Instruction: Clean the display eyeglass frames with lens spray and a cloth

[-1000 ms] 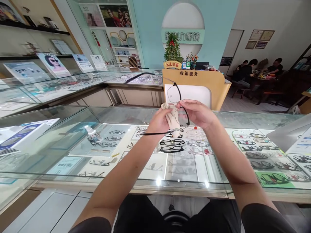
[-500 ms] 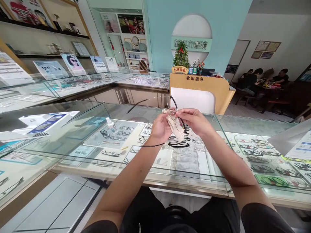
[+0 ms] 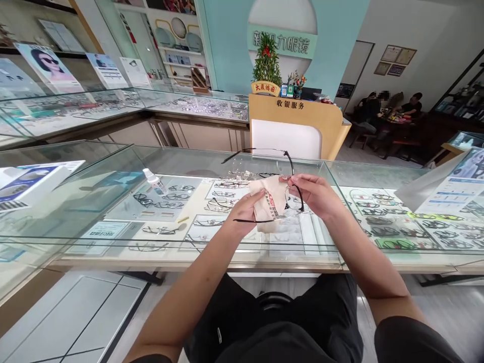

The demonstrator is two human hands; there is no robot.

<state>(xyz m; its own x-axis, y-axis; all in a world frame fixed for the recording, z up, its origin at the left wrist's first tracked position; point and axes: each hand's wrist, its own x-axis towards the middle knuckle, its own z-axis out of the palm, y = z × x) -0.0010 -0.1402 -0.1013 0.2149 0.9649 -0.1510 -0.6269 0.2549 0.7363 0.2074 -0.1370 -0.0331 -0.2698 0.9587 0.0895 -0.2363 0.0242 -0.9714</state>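
Note:
A pair of glasses with a dark frame [image 3: 298, 196] is held up over the glass counter, its two temples pointing left. My right hand [image 3: 315, 194] pinches the middle of the frame, near the bridge. A cream cloth with red and dark print [image 3: 270, 204] hangs from my left hand [image 3: 245, 214], whose thumb presses on it. The cloth lies against the glasses on their left side. One temple passes across the front of my left hand. The fingers behind the cloth are hidden.
Below my hands is a glass display counter [image 3: 212, 257] with rows of glasses. A small white spray bottle [image 3: 154, 180] stands left of my hands. An open white box [image 3: 34, 184] lies at the far left. Farther back are a wooden cashier desk [image 3: 333, 126] and several seated people.
The view has turned right and down. The cloth, bunched before, now hangs spread with its print showing. The glasses have tilted, and my left hand has shifted slightly lower on the cloth.

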